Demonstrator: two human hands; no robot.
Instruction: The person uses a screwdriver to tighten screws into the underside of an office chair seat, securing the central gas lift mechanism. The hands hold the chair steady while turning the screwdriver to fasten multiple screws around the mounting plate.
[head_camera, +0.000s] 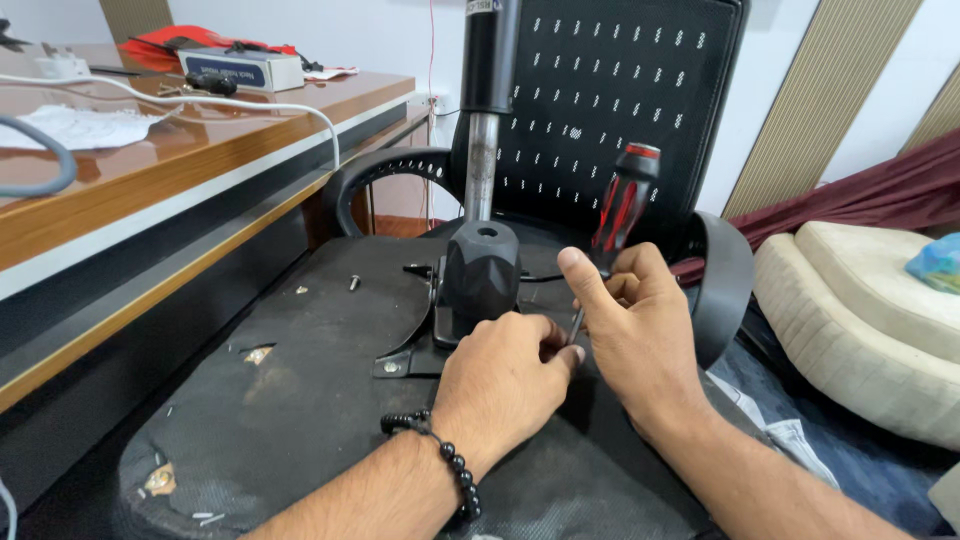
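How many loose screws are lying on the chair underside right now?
1: a loose screw on the black chair underside, left of the mechanism housing. Others may be hidden under the hands.

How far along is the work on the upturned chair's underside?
Done: one loose screw already lies out on the seat underside. In hand: the right hand drives a red-and-black screwdriver at the black mechanism, where the left hand rests. Left: the mechanism's plate still sits on the seat.
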